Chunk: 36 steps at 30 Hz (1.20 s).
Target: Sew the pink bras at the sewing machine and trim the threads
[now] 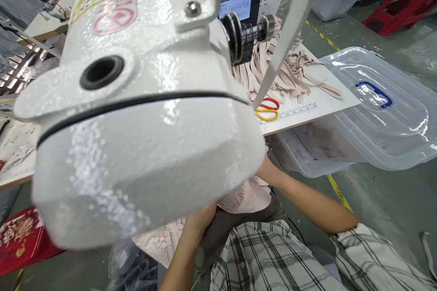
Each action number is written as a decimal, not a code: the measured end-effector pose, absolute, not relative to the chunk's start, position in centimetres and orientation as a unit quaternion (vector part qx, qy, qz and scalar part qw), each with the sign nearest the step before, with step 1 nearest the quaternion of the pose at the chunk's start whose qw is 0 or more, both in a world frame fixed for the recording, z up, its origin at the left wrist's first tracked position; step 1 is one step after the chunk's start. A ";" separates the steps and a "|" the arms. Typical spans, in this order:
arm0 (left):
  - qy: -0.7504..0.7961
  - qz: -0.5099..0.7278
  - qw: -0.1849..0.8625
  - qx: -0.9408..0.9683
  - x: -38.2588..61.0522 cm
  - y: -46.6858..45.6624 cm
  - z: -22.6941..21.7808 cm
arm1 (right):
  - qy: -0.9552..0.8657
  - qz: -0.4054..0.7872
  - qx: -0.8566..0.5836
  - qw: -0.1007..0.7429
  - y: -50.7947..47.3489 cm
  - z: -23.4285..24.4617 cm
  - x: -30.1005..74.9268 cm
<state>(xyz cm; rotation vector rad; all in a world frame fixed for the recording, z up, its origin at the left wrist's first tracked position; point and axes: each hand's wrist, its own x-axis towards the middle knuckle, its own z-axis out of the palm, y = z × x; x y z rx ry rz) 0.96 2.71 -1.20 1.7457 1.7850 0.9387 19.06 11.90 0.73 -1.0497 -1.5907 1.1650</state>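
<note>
The white head of a sewing machine (153, 145) fills the middle of the view and covers most of both hands. Below its lower edge, my left hand (204, 214) shows only its back and wrist, beside pale pink lace fabric (162, 240). My right hand (268, 170) reaches in under the machine's right side, next to a smooth pale pink piece (257, 198) with a lace part, which lies over my lap. The fingers of both hands are hidden, so their grip does not show.
On the white table (307, 118) lie pale fabric strips (290, 70), scissors with red and yellow handles (268, 110) and a printed ruler. A clear lidded bin (385, 113) stands at the right. A red stool (403, 4) is behind; a red floral seat (25, 238) is at left.
</note>
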 end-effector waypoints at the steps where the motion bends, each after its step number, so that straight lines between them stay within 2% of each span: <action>1: 0.658 0.342 0.238 0.628 0.8 2.8 -1.3 | -0.630 0.467 -0.430 0.448 11.6 0.5 19.1; 16: 0.691 0.324 0.235 0.602 3.1 3.2 1.4 | -0.612 0.496 -0.406 0.464 9.6 -1.4 19.6; 28: 0.739 0.311 0.215 0.557 3.8 3.0 0.6 | -0.616 0.489 -0.408 0.464 9.4 -1.7 20.4; 33: 0.748 0.305 0.236 0.540 4.1 3.0 1.1 | -0.631 0.488 -0.404 0.447 9.6 -2.8 21.2; 36: 0.741 0.317 0.266 0.528 3.6 3.2 1.2 | -0.677 0.472 -0.389 0.409 9.7 -3.7 22.4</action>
